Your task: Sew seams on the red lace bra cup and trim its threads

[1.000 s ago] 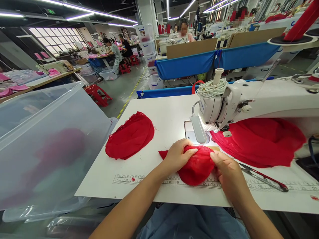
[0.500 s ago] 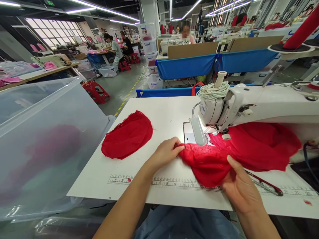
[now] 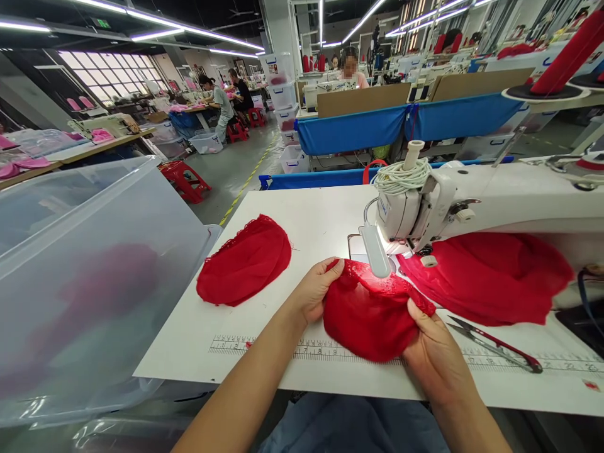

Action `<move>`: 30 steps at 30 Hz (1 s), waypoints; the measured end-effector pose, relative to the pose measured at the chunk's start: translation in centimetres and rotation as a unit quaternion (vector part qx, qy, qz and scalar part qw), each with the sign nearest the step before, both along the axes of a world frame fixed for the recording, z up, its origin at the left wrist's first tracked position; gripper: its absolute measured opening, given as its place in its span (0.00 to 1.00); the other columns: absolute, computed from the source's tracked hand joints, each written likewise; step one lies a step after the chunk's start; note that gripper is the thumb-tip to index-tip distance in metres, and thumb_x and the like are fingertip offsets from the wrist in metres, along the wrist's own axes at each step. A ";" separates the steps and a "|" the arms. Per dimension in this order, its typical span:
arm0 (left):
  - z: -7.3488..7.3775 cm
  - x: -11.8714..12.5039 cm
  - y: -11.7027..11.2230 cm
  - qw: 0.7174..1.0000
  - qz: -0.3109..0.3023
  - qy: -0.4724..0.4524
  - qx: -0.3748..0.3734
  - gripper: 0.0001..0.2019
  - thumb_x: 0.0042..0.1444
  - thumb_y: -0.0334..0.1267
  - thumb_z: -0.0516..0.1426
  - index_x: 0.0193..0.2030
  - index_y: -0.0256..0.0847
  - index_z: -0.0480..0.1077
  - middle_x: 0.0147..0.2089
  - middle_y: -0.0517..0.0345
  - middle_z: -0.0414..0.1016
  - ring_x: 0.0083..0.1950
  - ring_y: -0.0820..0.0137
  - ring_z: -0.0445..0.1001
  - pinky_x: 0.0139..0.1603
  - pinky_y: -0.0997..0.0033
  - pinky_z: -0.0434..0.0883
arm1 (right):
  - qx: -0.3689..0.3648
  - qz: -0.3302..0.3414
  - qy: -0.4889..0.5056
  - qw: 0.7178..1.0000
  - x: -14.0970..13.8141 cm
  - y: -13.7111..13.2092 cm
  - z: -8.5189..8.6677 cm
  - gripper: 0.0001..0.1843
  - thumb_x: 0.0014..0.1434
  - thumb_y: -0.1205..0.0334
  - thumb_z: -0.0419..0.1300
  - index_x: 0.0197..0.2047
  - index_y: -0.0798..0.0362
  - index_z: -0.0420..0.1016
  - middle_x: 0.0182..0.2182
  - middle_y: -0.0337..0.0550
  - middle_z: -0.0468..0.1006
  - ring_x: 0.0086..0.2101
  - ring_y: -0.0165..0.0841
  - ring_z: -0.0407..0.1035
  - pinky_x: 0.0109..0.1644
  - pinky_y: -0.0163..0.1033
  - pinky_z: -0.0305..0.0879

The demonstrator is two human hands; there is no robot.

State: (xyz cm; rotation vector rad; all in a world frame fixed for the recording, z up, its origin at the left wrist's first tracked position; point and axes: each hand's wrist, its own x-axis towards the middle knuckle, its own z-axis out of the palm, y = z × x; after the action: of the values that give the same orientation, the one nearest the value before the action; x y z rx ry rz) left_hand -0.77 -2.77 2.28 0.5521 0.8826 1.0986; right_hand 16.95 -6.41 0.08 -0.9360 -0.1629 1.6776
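Observation:
A red fabric piece with a lacy upper edge point(image 3: 365, 314) is stretched between my two hands, just in front of the sewing machine point(image 3: 491, 198). My left hand point(image 3: 318, 289) pinches its upper left corner between thumb and fingers. Its right side is gripped by my right hand point(image 3: 436, 346), thumb on top and fingers partly hidden beneath. The lamp-lit edge lies close to the needle area, partly behind a pale grey attachment point(image 3: 375, 250). More red fabric point(image 3: 491, 277) lies under the machine arm. Thread snips point(image 3: 500, 346) rest right of my right hand.
Another red fabric piece point(image 3: 245, 261) lies on the left of the white table point(image 3: 189, 352), which has a printed ruler along its front. A large translucent bin point(image 3: 94, 283) stands against the left side. Red thread point(image 3: 566, 56) rises at right. Other people work farther back.
The held red fabric has come left and slightly toward me, turning so more of its lacy edge shows. My right hand has shifted left with it, uncovering more of the snips.

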 end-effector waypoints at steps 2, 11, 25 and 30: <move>-0.1 0.0 0.1 1.000 -0.001 -0.009 -0.007 0.16 0.48 0.43 0.69 0.33 0.33 0.73 0.31 0.55 0.77 0.32 0.72 0.75 0.39 0.73 0.72 | -0.004 0.006 0.010 1.000 -0.1 0.0 0.1 0.20 0.45 0.63 0.73 0.43 0.49 0.80 0.46 0.44 0.82 0.55 0.43 0.70 0.60 0.50 0.65; -0.6 0.5 0.2 0.999 0.036 0.000 -0.023 0.18 0.45 0.45 0.70 0.32 0.34 0.71 0.31 0.56 0.76 0.31 0.73 0.73 0.37 0.73 0.70 | -0.022 0.020 0.033 0.999 -0.2 0.1 0.4 0.23 0.49 0.64 0.69 0.50 0.49 0.77 0.50 0.46 0.80 0.56 0.42 0.68 0.62 0.50 0.61; -0.7 0.8 0.1 1.000 0.018 -0.008 0.001 0.21 0.42 0.49 0.70 0.30 0.36 0.69 0.28 0.61 0.72 0.29 0.76 0.69 0.35 0.76 0.67 | -0.137 -0.007 0.054 0.989 0.1 0.4 2.0 0.18 0.65 0.64 0.51 0.53 0.53 0.76 0.48 0.48 0.81 0.52 0.36 0.73 0.61 0.48 0.63; -0.4 0.7 0.0 1.000 -0.019 -0.013 -0.005 0.21 0.40 0.48 0.71 0.30 0.34 0.70 0.28 0.58 0.73 0.29 0.75 0.71 0.36 0.75 0.69 | -0.186 -0.059 0.061 0.979 0.8 0.9 2.3 0.17 0.67 0.65 0.49 0.48 0.52 0.79 0.40 0.43 0.84 0.45 0.32 0.77 0.58 0.40 0.67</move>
State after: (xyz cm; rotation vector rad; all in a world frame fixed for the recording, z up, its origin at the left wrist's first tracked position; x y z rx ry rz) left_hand -0.06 -2.73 1.93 0.5418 0.8514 1.0649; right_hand 17.78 -5.50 2.43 -1.0908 0.2948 1.6786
